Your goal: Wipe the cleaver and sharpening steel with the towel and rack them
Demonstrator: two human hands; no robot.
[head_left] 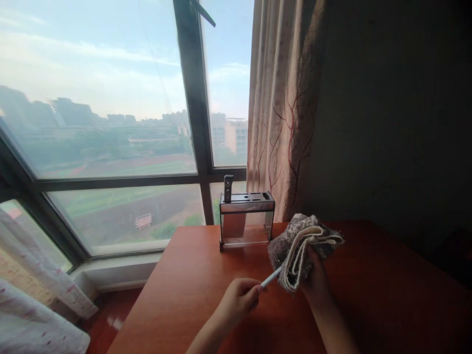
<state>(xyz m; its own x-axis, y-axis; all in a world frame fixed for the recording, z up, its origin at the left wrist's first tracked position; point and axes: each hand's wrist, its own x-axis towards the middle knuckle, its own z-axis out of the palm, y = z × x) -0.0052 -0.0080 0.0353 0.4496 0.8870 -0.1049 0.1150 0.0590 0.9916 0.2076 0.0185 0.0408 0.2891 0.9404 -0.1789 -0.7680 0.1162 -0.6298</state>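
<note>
My left hand (243, 295) is closed on the near end of a thin, pale, straight rod-like thing (271, 278). Its far end disappears into a folded grey-and-white patterned cloth (291, 241), so I cannot tell its full shape. Gripping that cloth from the right and below is my right hand (313, 273), with its fingers partly hidden by the folds. Beyond both hands stands a clear-sided knife block (246, 227) with a dark slotted top. One knife (228, 189) sits upright in its left slot, its dark handle with holes showing above.
The reddish-brown wooden table (195, 275) has its far edge just behind the knife block. A large window (110, 182) is beyond, and a patterned curtain (283, 98) hangs behind the table. Another curtain (37, 314) hangs at the lower left.
</note>
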